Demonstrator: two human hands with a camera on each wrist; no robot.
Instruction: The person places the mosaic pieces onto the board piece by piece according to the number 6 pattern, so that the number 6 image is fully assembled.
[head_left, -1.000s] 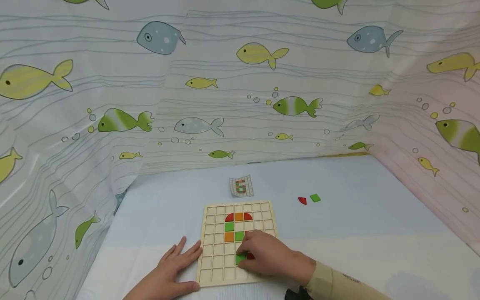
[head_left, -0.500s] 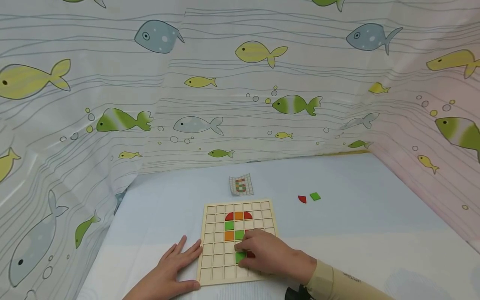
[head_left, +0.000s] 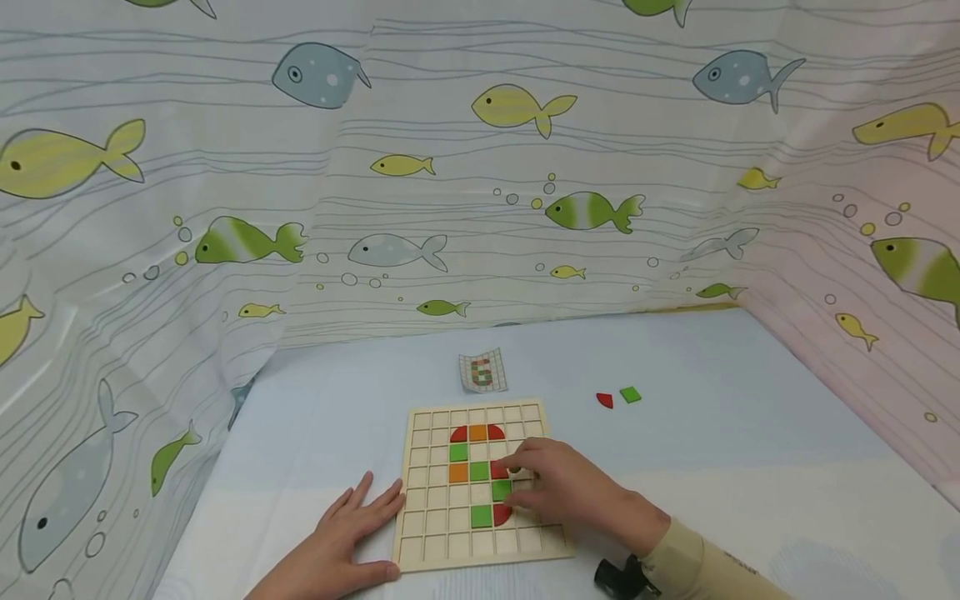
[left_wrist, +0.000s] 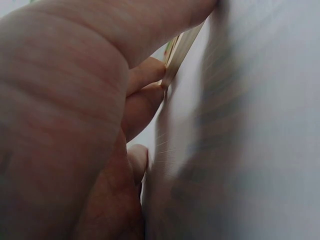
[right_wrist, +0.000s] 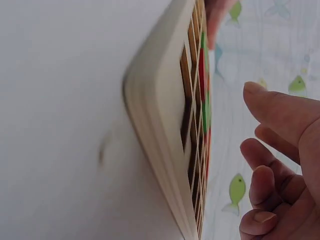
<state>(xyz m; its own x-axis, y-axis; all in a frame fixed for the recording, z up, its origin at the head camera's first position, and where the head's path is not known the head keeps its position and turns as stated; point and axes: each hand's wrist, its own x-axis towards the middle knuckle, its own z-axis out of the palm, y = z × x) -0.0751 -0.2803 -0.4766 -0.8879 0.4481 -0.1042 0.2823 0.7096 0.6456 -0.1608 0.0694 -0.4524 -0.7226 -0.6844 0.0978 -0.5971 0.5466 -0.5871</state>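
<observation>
A wooden grid board [head_left: 435,525] lies on the table, with red, orange and green tiles set in its cells. My left hand [head_left: 345,542] rests spread at the board's left edge, its fingertips and thumb against the rim. Over the board's right side is my right hand [head_left: 573,483], thumb and fingers apart with nothing between them, as the right wrist view shows. Just by its fingertips are a green square tile [head_left: 501,491] and a red quarter-round tile [head_left: 502,515]. Another green square tile [head_left: 482,517] sits to the left of that red one.
Behind the board lies a small printed pattern card [head_left: 482,372]. A loose red quarter-round tile [head_left: 604,401] and a loose green square tile [head_left: 631,394] are on the table to the right. A fish-printed curtain [head_left: 480,192] surrounds the table.
My right hand has come away from the tiles and shifted right, uncovering the green square and the red quarter-round tile on the board. The left hand stays put.
</observation>
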